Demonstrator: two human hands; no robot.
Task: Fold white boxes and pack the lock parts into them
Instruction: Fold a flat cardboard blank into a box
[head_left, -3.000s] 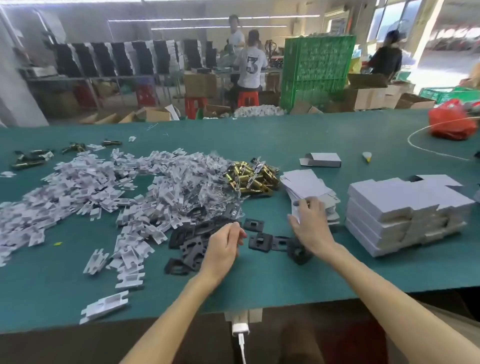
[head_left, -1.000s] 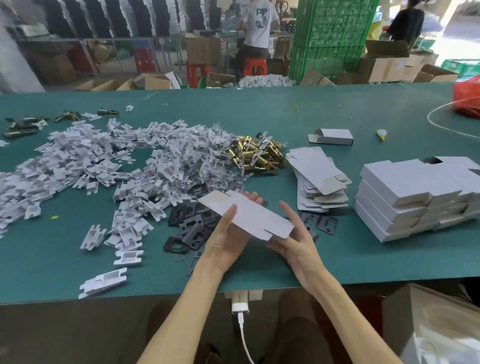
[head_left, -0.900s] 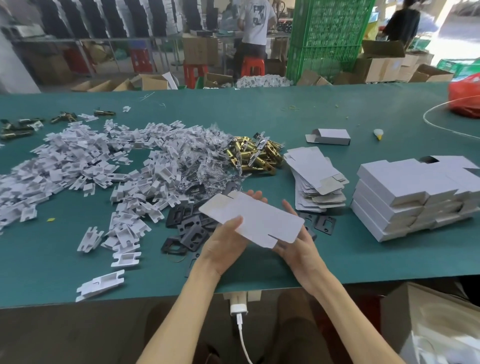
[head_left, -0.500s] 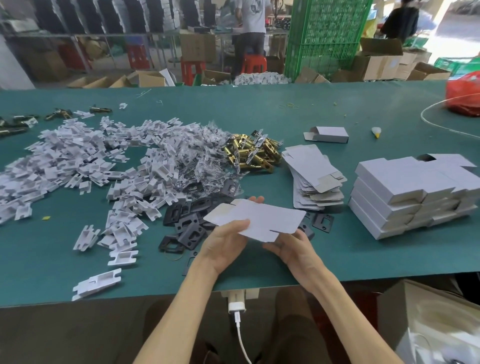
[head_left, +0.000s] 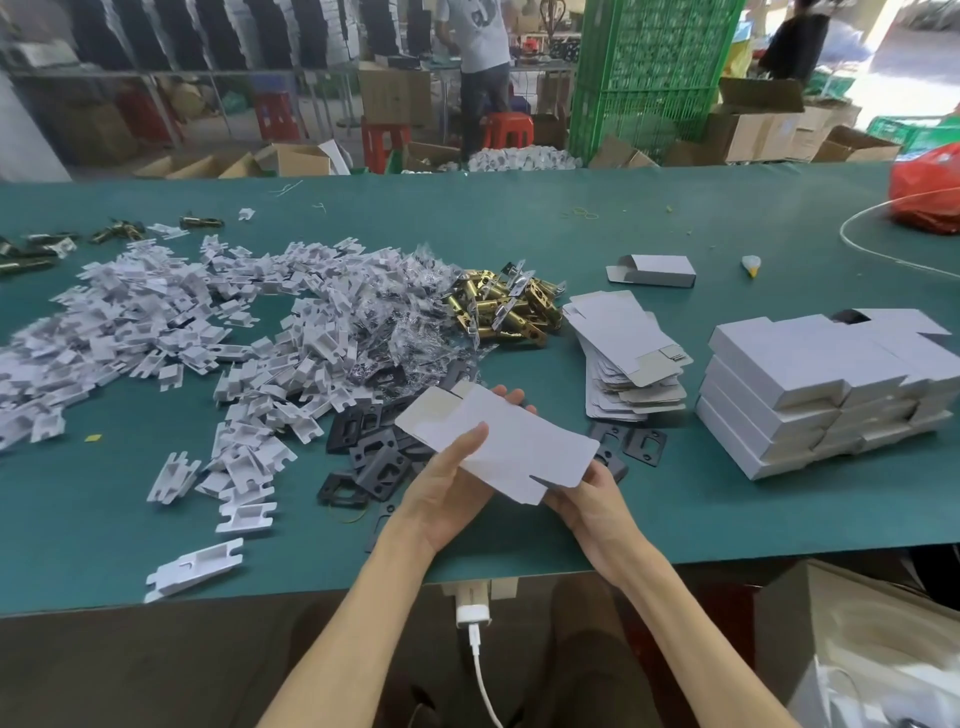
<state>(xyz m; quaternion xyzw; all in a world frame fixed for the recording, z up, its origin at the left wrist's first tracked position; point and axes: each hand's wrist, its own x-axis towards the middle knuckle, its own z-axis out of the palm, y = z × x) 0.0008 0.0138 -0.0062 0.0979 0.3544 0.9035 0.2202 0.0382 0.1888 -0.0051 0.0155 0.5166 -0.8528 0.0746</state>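
- Left hand (head_left: 441, 493) pinches the flat white box blank (head_left: 509, 441) near its left end, thumb pressed on top and fingertips (head_left: 511, 396) showing past the far edge. The card is held tilted in the air above the near part of the green table (head_left: 675, 218).
- Right hand (head_left: 587, 499) meets the blank's near right corner from below. Its fingers are hidden under the card, so I cannot tell whether it grips or only props.
- As I judge it, the blank is not yet opened and nothing is packed. Squeezing it off the crease lines could buckle a panel, and one weak corner hold could let it twist or drop.
- Black strike plates (head_left: 374, 462) lie loose on the table directly under and beside the blank. A dropped card would land among them, and a careless sweep of the wrist could push some off the near edge.
- White plastic inserts (head_left: 156, 322) spread in a wide heap to the left, with clear bagged parts (head_left: 410, 322) tangled in. Grabbing two at once looks easy.
- Brass latch bolts (head_left: 498, 306) are piled behind, just beside a leaning stack of flat blanks (head_left: 623, 353) that a brush of the arm might fan out.
- Folded boxes (head_left: 810, 384) are stacked to the right, and one single folded box (head_left: 657, 270) lies farther back.
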